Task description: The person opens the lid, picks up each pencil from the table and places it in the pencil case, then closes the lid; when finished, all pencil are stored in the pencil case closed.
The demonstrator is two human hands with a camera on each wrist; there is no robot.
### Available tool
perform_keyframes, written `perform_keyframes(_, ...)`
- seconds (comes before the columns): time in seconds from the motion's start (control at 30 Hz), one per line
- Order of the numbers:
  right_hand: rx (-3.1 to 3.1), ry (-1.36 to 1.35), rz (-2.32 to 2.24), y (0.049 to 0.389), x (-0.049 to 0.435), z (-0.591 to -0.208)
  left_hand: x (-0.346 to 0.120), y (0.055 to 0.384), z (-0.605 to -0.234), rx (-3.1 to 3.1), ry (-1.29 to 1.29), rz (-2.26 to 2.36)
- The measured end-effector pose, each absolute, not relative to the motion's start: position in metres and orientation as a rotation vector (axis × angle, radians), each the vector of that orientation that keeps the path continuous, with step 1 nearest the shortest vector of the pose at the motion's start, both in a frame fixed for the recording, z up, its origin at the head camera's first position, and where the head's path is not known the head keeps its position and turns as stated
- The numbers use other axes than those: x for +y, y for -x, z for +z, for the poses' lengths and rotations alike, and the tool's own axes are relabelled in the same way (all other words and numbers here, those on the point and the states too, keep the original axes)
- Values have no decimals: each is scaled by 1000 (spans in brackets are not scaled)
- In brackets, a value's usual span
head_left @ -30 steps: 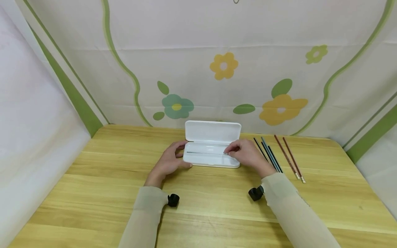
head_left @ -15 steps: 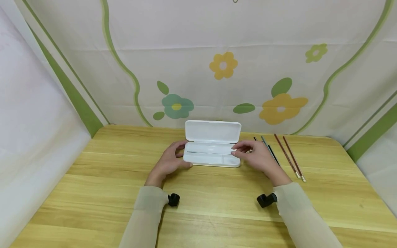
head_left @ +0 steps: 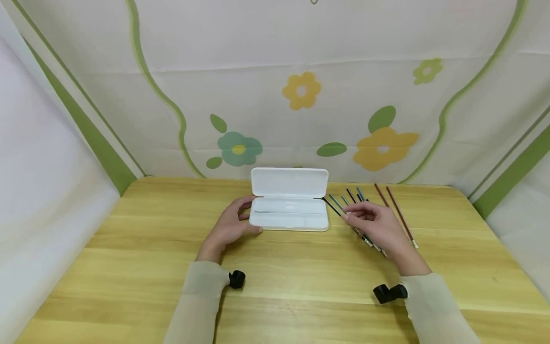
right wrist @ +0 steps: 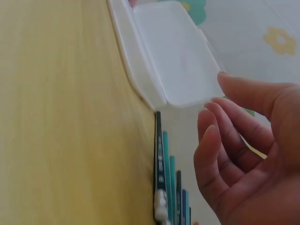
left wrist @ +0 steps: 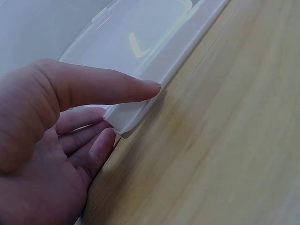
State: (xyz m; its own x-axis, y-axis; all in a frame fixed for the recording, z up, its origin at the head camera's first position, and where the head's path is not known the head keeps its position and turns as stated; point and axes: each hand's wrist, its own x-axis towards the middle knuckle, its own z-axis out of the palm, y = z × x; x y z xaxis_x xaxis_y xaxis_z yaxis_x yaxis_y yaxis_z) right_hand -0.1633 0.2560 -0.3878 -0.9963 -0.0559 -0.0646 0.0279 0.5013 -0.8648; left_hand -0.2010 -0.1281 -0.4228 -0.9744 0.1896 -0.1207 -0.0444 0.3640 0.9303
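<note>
A white pencil case (head_left: 289, 220) lies open on the wooden table (head_left: 301, 272), its lid (head_left: 289, 182) tilted up at the back. One thin dark pencil (head_left: 288, 212) lies inside it. My left hand (head_left: 247, 217) holds the case's left end: the thumb (left wrist: 117, 89) lies along the front rim (left wrist: 140, 105) and the fingers curl round the corner. My right hand (head_left: 356, 217) hovers just right of the case, over several dark and teal pencils (head_left: 341, 203), fingers loosely curled and holding nothing. In the right wrist view the pencils (right wrist: 161, 164) lie below that hand (right wrist: 234, 140).
Two brown pencils (head_left: 397, 212) lie further right on the table. A flower-printed cloth backdrop (head_left: 301, 91) closes off the back and sides. Black wrist cameras (head_left: 237, 279) sit on both sleeves.
My right hand left the case, where it had laid a pencil, and moved right over the loose pencils. The left hand stayed on the case's end.
</note>
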Motion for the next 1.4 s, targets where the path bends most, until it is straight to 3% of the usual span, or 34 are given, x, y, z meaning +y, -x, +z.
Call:
perform_keyframes(0.93, 2601, -350, -1567, 127, 374, -414, -130, 200, -423, 2409, -154, 1670)
perform_keyframes(1.4, 2572, -488, -1503, 124, 393, -418, -129, 199, -422, 2406, -156, 1674)
